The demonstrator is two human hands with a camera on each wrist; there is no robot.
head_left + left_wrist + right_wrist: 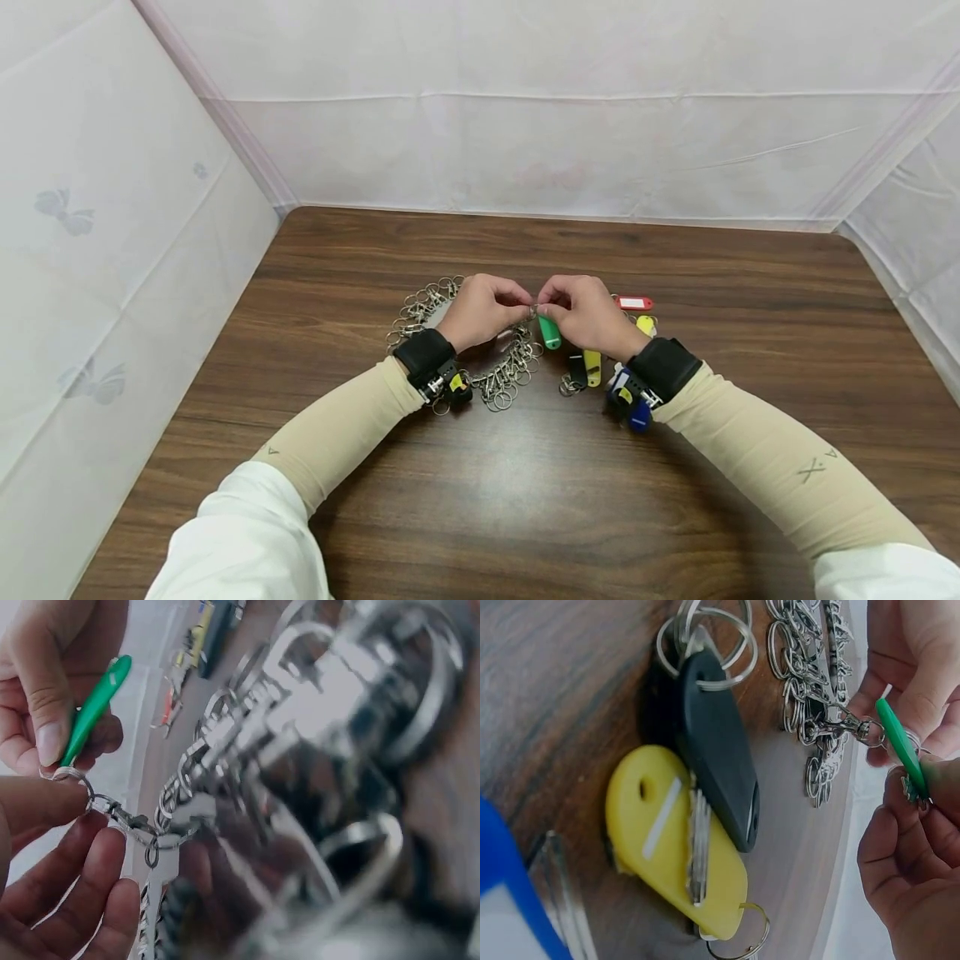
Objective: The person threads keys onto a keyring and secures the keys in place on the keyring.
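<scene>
While both hands meet, right hand (588,312) fingers pinch green key tag (550,332), left hand (480,308) fingers pinch its ring (71,776).

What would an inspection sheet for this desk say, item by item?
Surface: dark wooden table, bare at the near side.
Job's things: green key tag and a small ring, joined to a clasp, held between both hands above the table.
Clutter: pile of metal rings and clasps on the left; red tag, yellow tag and black tag on the right.
Hands: left hand pinches the ring; right hand pinches the green key tag.
Cables: nothing seen.
Surroundings: white cloth walls on three sides.
</scene>
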